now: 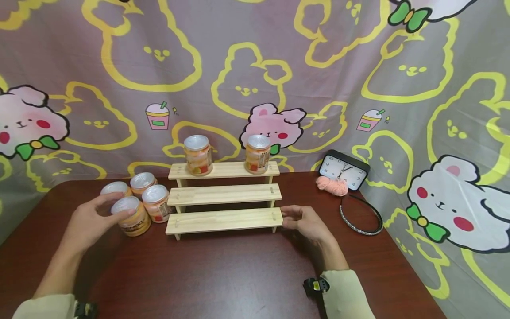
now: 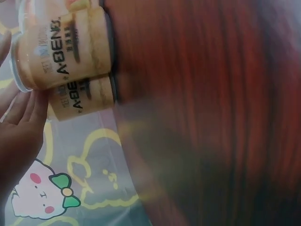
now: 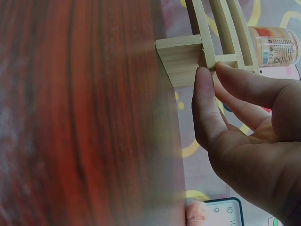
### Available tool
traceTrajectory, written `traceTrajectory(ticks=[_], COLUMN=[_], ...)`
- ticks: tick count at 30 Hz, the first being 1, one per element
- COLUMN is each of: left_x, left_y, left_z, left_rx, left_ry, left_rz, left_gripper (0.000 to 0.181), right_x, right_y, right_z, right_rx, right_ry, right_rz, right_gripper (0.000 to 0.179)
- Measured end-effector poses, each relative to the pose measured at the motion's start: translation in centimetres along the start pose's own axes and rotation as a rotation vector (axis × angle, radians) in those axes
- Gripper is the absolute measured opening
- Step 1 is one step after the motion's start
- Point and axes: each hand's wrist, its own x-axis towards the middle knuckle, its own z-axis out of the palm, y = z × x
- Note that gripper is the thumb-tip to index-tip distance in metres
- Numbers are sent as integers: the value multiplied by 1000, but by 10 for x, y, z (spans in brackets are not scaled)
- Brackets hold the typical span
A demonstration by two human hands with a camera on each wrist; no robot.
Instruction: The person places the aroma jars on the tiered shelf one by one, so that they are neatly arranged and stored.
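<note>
A group of several orange-labelled cans with silvery lids stands left of a three-step wooden display rack point(image 1: 225, 195). My left hand point(image 1: 89, 221) is round the upper part of the front can point(image 1: 136, 223), thumb on the near side and fingers behind the lid. That can point(image 2: 70, 52) still stands among the others, lettering showing. At the rack's right end, my right hand point(image 1: 308, 223) pinches the end of the lowest step between thumb and fingertips point(image 3: 205, 80). Two more cans stand on the top step, a left one point(image 1: 198, 156) and a right one point(image 1: 257, 155).
A black-framed clock point(image 1: 344, 170) leans at the back right, with a pink yarn bundle point(image 1: 332, 186) before it. A dark, glittery headband point(image 1: 368, 231) lies nearer. Behind the brown table point(image 1: 223, 279) hangs a patterned cloth point(image 1: 223, 66).
</note>
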Motion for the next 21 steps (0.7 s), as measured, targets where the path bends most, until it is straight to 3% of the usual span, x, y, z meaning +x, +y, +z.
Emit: traceTrajectory(ticks=[3,9,21], left_x=[1,1,2], left_y=[-1,1,2], left_z=[0,0,0], left_rx=[76,144,93], left_ry=[-24,-82,-70], left_rz=[13,19,29], left_gripper=[66,79,68], right_x=[0,0,-1], right_y=[0,0,1], right_z=[0,-1,-1], right_rx=[-2,-8,-4], right_ry=[-2,2,-5], right_rz=[0,-4,-19], right_gripper=[43,43,43])
